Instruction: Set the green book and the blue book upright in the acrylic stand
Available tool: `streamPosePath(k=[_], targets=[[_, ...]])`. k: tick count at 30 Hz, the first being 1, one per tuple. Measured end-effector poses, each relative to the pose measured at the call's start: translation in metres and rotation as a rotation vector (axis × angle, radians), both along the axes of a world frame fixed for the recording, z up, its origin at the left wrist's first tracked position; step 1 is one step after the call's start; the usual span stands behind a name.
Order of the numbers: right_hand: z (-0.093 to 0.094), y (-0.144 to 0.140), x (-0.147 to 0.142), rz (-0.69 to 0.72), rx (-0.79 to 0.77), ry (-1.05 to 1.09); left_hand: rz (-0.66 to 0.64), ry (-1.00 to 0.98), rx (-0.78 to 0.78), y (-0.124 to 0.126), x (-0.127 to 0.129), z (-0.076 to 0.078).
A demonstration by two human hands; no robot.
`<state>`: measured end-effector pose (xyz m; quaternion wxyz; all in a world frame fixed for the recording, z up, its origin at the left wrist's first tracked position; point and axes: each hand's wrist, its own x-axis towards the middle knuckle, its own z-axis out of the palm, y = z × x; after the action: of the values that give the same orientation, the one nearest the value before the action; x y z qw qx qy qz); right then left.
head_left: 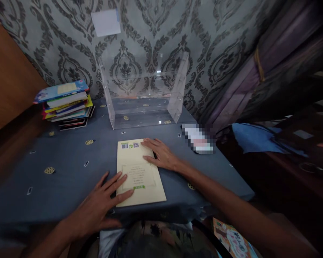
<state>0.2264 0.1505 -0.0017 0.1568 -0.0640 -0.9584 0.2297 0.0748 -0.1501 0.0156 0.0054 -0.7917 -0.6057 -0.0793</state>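
On a blue tablecloth (70, 150), a pale yellow book (140, 157) is laid mid-frame, its long side running up and down. Its lower left is covered by the spread left hand (99, 200), its upper right by the loose right hand (164, 154), with nothing pinched; above it, a clear stand (179, 87) is seen.

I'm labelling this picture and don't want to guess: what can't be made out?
All in the head view:
Small print on cream book: too tiny, blurred.
Book's underside: hidden against tablecloth.
Whitish object at right: masked by pixelation.
Colourful item below: cut off by bottom edge.
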Motion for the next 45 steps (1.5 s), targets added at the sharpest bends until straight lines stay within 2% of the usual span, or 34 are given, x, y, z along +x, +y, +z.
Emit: streamPosePath(k=[6, 8, 11, 15, 18, 22, 25, 28, 31, 36, 39, 42, 45], targets=[[0.003, -0.027, 0.035, 0.068, -0.025, 0.014, 0.011, 0.144, 0.185, -0.027, 0.025, -0.014], [0.004, -0.031, 0.043, 0.084, -0.063, 0.001, -0.038, 0.159, 0.235, -0.029, 0.029, -0.012], [0.006, -0.032, 0.051, 0.093, -0.146, -0.010, -0.081, 0.107, 0.271, -0.024, 0.030, 0.002], [0.015, -0.025, 0.052, 0.112, -0.288, -0.023, -0.091, -0.132, 0.427, -0.005, 0.023, 0.026], [0.025, -0.020, 0.048, 0.116, -0.420, 0.007, -0.045, -0.436, 0.494, 0.018, 0.016, 0.046], [0.031, -0.017, 0.044, 0.082, -0.643, 0.061, 0.236, -0.818, 0.543, 0.056, 0.009, 0.072], [0.026, -0.016, 0.041, -0.011, -0.755, 0.110, 0.404, -1.036, 0.608, 0.089, 0.002, 0.081], [0.024, -0.018, 0.035, -0.008, -0.762, 0.197, 0.520, -1.216, 0.695, 0.117, -0.006, 0.078], [0.030, -0.025, 0.025, 0.027, -0.750, 0.299, 0.560, -1.333, 0.679, 0.135, -0.012, 0.070], [0.039, -0.035, -0.003, -0.143, -0.882, 0.453, 0.673, -1.431, 0.664, 0.149, -0.017, 0.058], [0.039, -0.035, -0.021, -0.203, -0.983, 0.537, 0.741, -1.489, 0.720, 0.156, -0.019, 0.054], [0.041, -0.033, -0.034, -0.216, -1.040, 0.594, 0.789, -1.546, 0.761, 0.162, -0.022, 0.051], [0.043, -0.031, -0.040, -0.182, -1.108, 0.606, 0.761, -1.639, 0.745, 0.167, -0.024, 0.048]])
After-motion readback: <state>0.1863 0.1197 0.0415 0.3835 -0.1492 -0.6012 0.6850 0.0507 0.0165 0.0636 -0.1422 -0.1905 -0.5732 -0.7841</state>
